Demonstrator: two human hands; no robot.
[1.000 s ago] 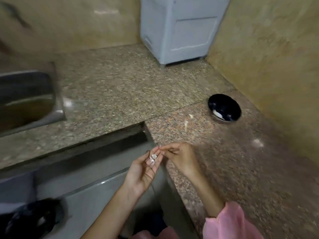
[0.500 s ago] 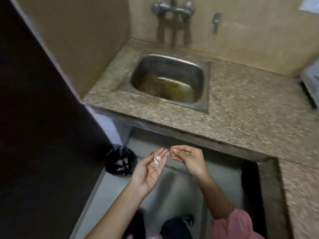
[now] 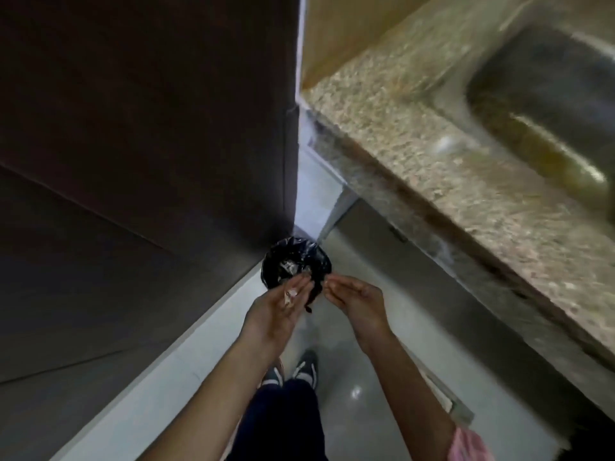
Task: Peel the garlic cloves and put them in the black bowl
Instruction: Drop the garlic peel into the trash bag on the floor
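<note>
Two hands meet over the floor in the head view, a little below the middle of the frame. The left hand [image 3: 278, 309] lies palm up with its fingers straight and together, a flat open grip that carries a few pale scraps of garlic skin [image 3: 290, 294] on the fingers. The right hand [image 3: 357, 302] sits just beside it at 3 o'clock, fingers stretched toward the left fingertips and loosely gathered; whether its thumb and fingertips pinch anything I cannot tell, since that spot is small and blurred.

Just past both sets of fingertips, at 12 o'clock from them, a small bin lined with a black bag [image 3: 296, 261] stands on the floor in the corner where a dark door [image 3: 143, 128] meets the wall. Light flecks show inside the bag. The skins in the left palm are above the bag's near rim.

At 2 o'clock a speckled granite worktop [image 3: 432, 154] runs across the upper right, with a steel sink [image 3: 545, 104] set into it, streaked by motion blur. At 6 o'clock dark trousers and two shoes [image 3: 289, 371] show on the pale floor [image 3: 382, 410]. A pink sleeve [image 3: 466, 444] edges the right forearm. No writing is readable.
</note>
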